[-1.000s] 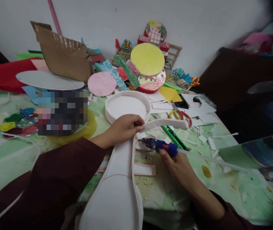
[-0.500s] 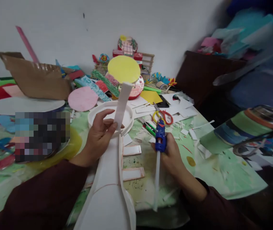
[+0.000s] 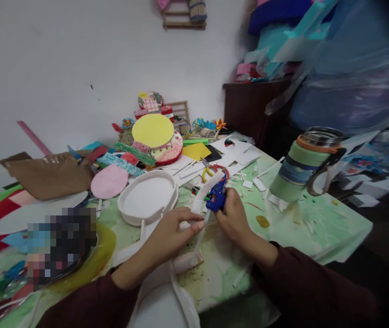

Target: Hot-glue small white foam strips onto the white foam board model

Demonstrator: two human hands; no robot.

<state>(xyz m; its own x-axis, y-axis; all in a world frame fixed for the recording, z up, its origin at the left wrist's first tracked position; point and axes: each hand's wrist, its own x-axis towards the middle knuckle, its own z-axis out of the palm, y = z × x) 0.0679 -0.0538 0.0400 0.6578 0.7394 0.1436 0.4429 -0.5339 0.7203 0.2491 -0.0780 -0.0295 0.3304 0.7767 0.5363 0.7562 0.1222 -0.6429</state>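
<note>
My left hand (image 3: pixel 176 230) pinches a white foam strip (image 3: pixel 203 193) that curves up and away from a long white foam shape (image 3: pixel 160 300) lying toward me. My right hand (image 3: pixel 233 218) is wrapped round a blue glue gun (image 3: pixel 217 197), with the gun close beside the strip. Just behind both hands sits a round white foam tray (image 3: pixel 146 197) joined to the long shape.
Yellow-and-red scissors (image 3: pixel 211 171), green pens and white foam scraps lie past the hands. A green bottle with a handle (image 3: pixel 302 166) stands to the right near the table edge. Cardboard (image 3: pixel 49 175), pink (image 3: pixel 109 181) and yellow (image 3: pixel 152 130) discs and crafts crowd the back.
The view has swung up and right. My left hand lowered the strip from upright to a curve; my right hand brought the glue gun in close to it.
</note>
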